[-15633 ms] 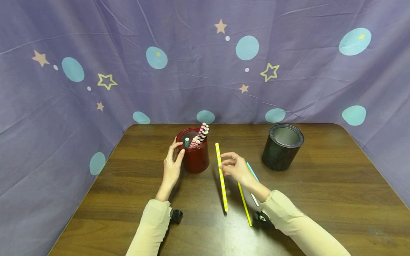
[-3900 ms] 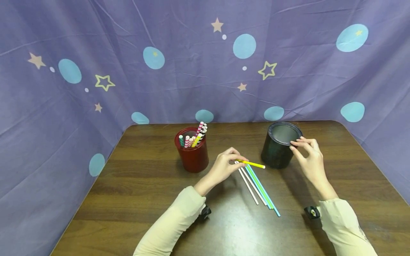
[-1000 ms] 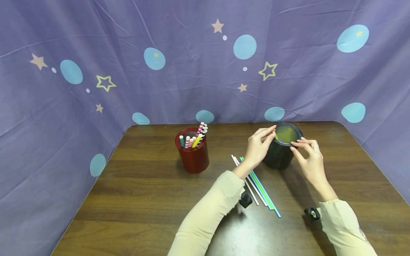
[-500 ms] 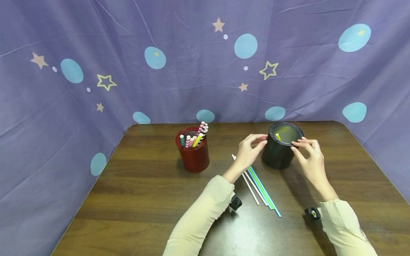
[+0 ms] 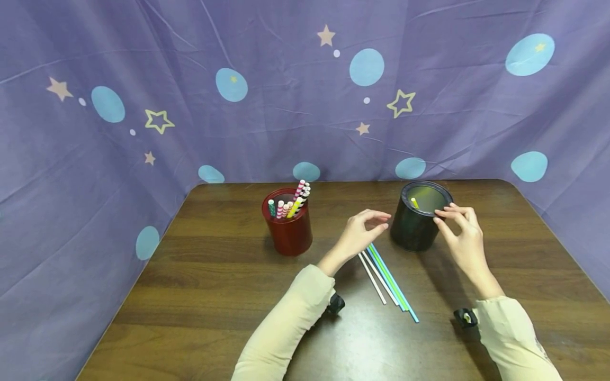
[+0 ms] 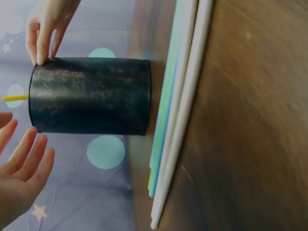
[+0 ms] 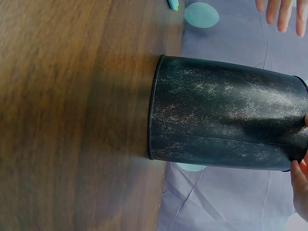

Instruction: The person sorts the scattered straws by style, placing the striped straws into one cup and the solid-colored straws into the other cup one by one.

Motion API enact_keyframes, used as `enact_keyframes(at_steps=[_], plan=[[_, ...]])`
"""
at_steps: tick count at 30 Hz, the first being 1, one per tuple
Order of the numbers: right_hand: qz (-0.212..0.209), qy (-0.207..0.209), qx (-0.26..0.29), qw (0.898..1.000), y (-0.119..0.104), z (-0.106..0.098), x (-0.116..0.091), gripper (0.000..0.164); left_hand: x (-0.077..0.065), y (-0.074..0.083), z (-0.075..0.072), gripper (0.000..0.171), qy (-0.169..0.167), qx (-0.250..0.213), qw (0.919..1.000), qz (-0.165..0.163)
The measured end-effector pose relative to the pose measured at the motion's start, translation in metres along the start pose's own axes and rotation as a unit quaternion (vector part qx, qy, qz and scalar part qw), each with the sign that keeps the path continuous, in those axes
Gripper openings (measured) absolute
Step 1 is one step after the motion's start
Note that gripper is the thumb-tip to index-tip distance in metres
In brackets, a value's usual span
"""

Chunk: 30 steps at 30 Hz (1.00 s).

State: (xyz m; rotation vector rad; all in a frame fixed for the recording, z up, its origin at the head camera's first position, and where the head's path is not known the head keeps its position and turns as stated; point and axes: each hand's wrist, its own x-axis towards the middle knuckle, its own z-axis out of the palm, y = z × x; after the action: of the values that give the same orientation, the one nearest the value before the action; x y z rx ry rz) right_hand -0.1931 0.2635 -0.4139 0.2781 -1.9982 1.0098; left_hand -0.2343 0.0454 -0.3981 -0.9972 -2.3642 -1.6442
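Observation:
In the head view a dark metal can (image 5: 412,230) stands upright at the right of the table. My right hand (image 5: 463,241) grips its near right rim between thumb and fingertips. A plain yellow straw (image 5: 414,202) leans inside the can, and its tip pokes past the rim in the left wrist view. My left hand (image 5: 353,236) hovers left of the can with fingers relaxed, holding nothing. Below it, several thin straws lie together on the table: white straws (image 5: 374,278), blue straws (image 5: 409,310) and a green straw (image 5: 399,300). My left hand covers their far ends.
A red can (image 5: 292,238) stands to the left with thick striped paper straws (image 5: 302,196) in pink, black, yellow and green. The brown wooden table (image 5: 200,296) has rounded far corners. Behind it hangs a purple curtain (image 5: 286,132) with stars and blue dots.
My left hand let go of the yellow straw in the dark can and drew back left and downward. Earlier, a yellow striped straw went into the red can. My right hand keeps its place.

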Motion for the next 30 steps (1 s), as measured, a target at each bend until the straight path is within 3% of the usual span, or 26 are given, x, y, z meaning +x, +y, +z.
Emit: enact_keyframes(at_steps=[13,20,27,30], plan=[[0.004,-0.006,-0.004,1.0,0.0,-0.001,-0.001,0.024,-0.015,-0.012,-0.012,0.015,-0.099,0.068,0.9927,-0.009],[0.003,-0.007,-0.005,1.0,-0.001,-0.001,0.0,0.024,-0.022,-0.02,-0.017,0.016,-0.161,0.144,0.9763,0.013],[0.002,-0.001,0.001,1.0,0.001,0.0,0.0,0.023,-0.028,-0.027,-0.022,0.018,-0.2,0.159,0.9663,0.031],[0.002,0.0,0.002,1.0,0.002,0.0,0.0,0.023,-0.03,-0.028,-0.024,0.018,-0.215,0.185,0.9585,0.032]])
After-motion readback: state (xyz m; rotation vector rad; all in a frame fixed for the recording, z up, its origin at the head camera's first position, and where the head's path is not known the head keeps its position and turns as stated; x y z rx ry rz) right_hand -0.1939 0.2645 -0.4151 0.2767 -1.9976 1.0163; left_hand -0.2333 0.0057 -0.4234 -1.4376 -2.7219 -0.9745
